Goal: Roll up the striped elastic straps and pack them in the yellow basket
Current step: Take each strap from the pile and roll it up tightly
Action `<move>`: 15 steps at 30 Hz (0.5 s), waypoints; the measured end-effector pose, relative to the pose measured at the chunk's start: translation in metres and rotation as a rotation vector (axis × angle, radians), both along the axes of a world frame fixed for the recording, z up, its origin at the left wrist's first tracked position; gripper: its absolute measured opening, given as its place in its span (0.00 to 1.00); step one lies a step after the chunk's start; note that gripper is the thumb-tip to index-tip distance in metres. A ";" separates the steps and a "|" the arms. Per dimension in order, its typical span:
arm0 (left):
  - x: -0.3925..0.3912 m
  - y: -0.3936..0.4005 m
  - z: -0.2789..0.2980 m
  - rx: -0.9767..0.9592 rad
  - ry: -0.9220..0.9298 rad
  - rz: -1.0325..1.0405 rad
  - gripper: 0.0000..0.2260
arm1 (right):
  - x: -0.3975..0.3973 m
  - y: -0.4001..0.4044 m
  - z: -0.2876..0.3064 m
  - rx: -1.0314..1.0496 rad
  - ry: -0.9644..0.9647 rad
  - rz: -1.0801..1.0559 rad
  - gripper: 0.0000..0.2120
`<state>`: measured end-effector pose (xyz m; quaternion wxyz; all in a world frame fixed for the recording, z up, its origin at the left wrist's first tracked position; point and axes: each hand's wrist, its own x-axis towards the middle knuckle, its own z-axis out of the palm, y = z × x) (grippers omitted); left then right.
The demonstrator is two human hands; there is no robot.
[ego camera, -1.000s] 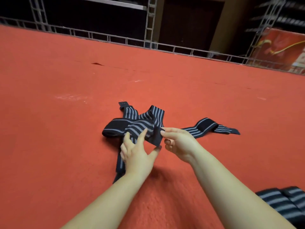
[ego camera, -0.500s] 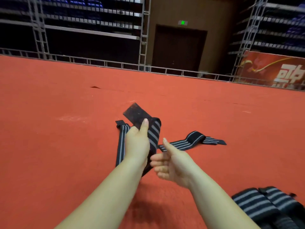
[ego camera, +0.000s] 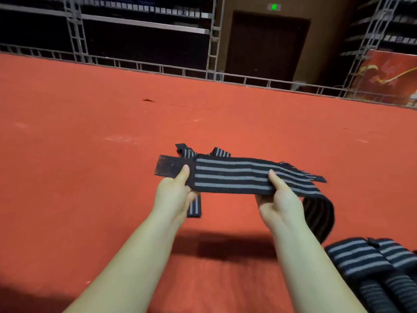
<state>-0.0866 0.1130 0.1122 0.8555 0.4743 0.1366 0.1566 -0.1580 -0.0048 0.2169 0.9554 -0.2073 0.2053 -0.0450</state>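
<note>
Held strap: a black elastic strap with grey lengthwise stripes [ego camera: 232, 175] is stretched flat and roughly level between both hands, lifted clear of the red carpeted floor [ego camera: 90, 154].
Left hand: the left hand [ego camera: 174, 195] is closed on the strap near its left end, thumb pressed on top and fingers curled beneath.
Strap end: a plain black end patch [ego camera: 168, 168] is seen projecting past the left thumb.
Right hand: the right hand [ego camera: 278, 205] is clamped on the strap further along, thumb on top, fingers curled underneath.
Loose tail: beyond the right hand the strap is bent downward in a hanging loop [ego camera: 320, 215], which runs toward the lower right edge of the floor; where it ends cannot be told.
Strap on the floor: a second striped black strap [ego camera: 194, 207] is laid on the carpet behind and below the left hand; its far end [ego camera: 184, 151] is visible above the held strap.
Rolled straps: two rolled black-and-grey striped bundles [ego camera: 370, 263] are placed side by side, touching, at the lower right corner of the floor.
Shadow: a dark shadow [ego camera: 225, 245] is cast on the carpet under the hands.
Far edge: the carpet is bordered by a low grey metal railing [ego camera: 158, 68].
</note>
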 end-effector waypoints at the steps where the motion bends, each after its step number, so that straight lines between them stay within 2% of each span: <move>1: -0.001 0.011 -0.016 0.062 0.069 0.011 0.08 | 0.029 -0.012 -0.042 -0.022 -0.033 0.042 0.22; 2: -0.003 0.023 -0.032 0.164 0.148 0.050 0.09 | 0.050 -0.024 -0.076 -0.010 -0.025 0.064 0.13; 3: -0.006 0.034 -0.048 0.305 0.236 0.098 0.11 | 0.069 -0.034 -0.108 -0.106 0.056 0.048 0.05; 5: -0.013 0.054 -0.077 0.640 0.430 0.167 0.15 | 0.092 -0.045 -0.166 -0.230 0.189 0.035 0.05; 7: -0.019 0.071 -0.103 1.020 0.652 0.134 0.17 | 0.090 -0.044 -0.191 -0.334 0.240 0.133 0.06; 8: -0.023 0.078 -0.113 1.191 0.785 0.090 0.23 | 0.089 -0.043 -0.201 -0.364 0.250 0.186 0.06; 10: -0.029 0.086 -0.127 1.344 0.931 0.085 0.38 | 0.086 -0.037 -0.211 -0.428 0.277 0.211 0.06; 11: -0.030 0.086 -0.129 1.378 0.900 0.125 0.42 | 0.086 -0.036 -0.215 -0.457 0.295 0.204 0.06; 13: -0.029 0.077 -0.133 1.553 0.746 0.141 0.40 | 0.090 -0.037 -0.221 -0.490 0.297 0.172 0.06; 15: -0.026 0.060 -0.134 1.746 0.587 -0.008 0.34 | 0.091 -0.039 -0.221 -0.484 0.295 0.153 0.06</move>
